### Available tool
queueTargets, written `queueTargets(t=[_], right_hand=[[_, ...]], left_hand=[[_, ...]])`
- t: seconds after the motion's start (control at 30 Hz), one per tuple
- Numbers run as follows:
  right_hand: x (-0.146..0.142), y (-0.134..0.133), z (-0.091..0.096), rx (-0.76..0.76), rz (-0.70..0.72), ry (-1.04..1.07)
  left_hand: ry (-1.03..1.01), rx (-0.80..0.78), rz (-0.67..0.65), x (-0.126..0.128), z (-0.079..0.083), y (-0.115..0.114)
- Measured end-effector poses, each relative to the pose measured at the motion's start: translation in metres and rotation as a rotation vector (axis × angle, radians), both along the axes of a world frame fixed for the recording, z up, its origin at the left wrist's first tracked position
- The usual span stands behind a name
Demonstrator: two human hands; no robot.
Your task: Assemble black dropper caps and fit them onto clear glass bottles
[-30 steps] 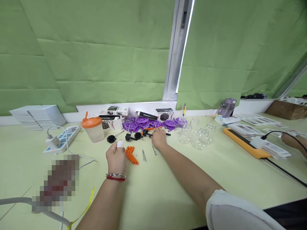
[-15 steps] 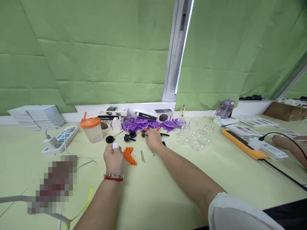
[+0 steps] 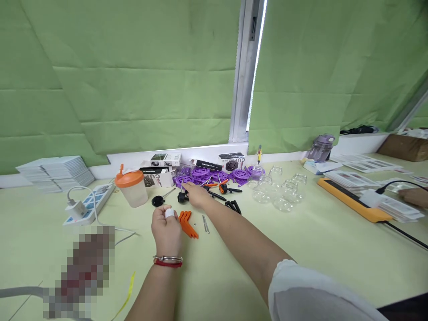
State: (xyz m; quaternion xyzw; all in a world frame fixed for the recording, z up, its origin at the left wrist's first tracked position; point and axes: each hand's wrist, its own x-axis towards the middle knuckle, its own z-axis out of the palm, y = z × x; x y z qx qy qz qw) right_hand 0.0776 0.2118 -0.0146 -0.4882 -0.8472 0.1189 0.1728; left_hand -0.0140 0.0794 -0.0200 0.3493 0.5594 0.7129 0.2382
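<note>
Small black clip [image 3: 182, 196] on the counter [image 3: 234, 267], just in front of the purple wheels [image 3: 200, 173] — right hand [image 3: 195, 195] stretched out over it, fingers touching or just above; grip impossible to tell, clip half hidden. Nearer in, left hand [image 3: 166, 228] resting on the counter, grip curled shut into a fist, white tape on one fingertip. Orange pieces [image 3: 187, 223] just beside that fist, metal pins [image 3: 205, 224] beside those. Black knob [image 3: 157, 200] left of the clip, cup [image 3: 131, 189] with orange lid beyond. Glass jars [image 3: 282, 194] well off right — another person's hand [image 3: 413, 196] at the far edge, near an orange bar [image 3: 354, 201].
</note>
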Motion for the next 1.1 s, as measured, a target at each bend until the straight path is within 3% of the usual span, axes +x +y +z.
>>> queueTargets(t=[0.27,0.47,0.6,0.77,0.87,0.97,1.03,1.1], right_hand=[[0.002,-0.005,-0.003,0.123,-0.071,0.062],[0.022,-0.02,0.011,0.224,-0.064,0.209],[0.03,-0.055,0.014,0.28,0.044,0.434],[0.026,-0.112,0.001,0.223,0.247,0.425],[0.024,-0.135,0.002,0.192,0.33,0.381],[0.027,-0.143,0.007,0.112,0.102,0.3],[0.03,-0.144,0.009,-0.03,-0.096,0.159],[0.032,-0.142,0.009,-0.176,-0.192,0.022]], left_hand=[[-0.093,-0.003,-0.022,0.001,0.001,0.003],[-0.125,-0.012,-0.028,0.0,0.006,0.001],[-0.229,-0.033,-0.08,0.001,0.014,-0.001],[-0.406,-0.094,-0.369,0.002,0.014,0.0],[-0.338,-0.138,-0.269,-0.001,0.012,0.002],[-0.294,-0.107,-0.136,-0.007,0.013,0.002],[-0.288,-0.074,-0.074,-0.01,0.015,0.002],[-0.303,-0.045,-0.055,-0.012,0.016,0.003]])
